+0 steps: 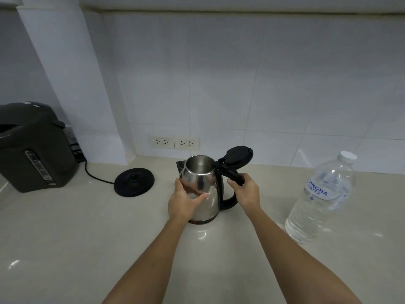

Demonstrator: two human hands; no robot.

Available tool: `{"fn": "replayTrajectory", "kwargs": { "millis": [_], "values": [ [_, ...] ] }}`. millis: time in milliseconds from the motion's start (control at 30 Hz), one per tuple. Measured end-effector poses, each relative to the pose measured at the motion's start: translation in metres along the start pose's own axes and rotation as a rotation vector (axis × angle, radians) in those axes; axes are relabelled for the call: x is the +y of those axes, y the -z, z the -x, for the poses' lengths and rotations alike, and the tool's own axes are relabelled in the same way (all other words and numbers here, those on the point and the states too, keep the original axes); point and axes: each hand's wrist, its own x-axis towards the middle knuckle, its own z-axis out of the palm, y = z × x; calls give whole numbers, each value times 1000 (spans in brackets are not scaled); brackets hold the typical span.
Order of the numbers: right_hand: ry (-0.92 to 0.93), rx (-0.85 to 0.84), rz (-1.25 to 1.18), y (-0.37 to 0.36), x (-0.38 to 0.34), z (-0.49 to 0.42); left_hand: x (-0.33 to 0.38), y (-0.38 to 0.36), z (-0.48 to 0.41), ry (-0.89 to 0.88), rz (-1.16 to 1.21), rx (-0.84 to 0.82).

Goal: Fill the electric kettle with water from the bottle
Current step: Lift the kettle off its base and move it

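A stainless steel electric kettle (208,183) stands upright on the pale counter (87,238), off its base. Its black lid (238,155) is flipped open and back, and the inside looks empty. My left hand (186,200) wraps the steel body from the left. My right hand (244,191) grips the top of the black handle. A clear plastic water bottle (322,198) with a white cap and a blue-lettered label stands capped to the right of the kettle, apart from both hands.
The kettle's round black base (134,182) lies to the left, its cord running toward a dark hot-water dispenser (32,148) at the far left. Two double wall sockets (174,141) sit in the tiled wall behind.
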Motion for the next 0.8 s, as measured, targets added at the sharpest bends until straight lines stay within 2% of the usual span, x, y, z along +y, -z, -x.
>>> {"fn": "replayTrajectory", "kwargs": {
  "millis": [233, 500, 633, 800],
  "values": [
    [6, -55, 31, 1, -2, 6, 5, 6, -3, 35, -47, -67],
    [-47, -128, 156, 18, -9, 24, 9, 10, 4, 7, -85, 16],
    [21, 10, 320, 37, -17, 39, 13, 9, 22, -48, -77, 92],
    [137, 226, 400, 76, -36, 51, 18, -4, 44, -245, -79, 155]
  ]
}}
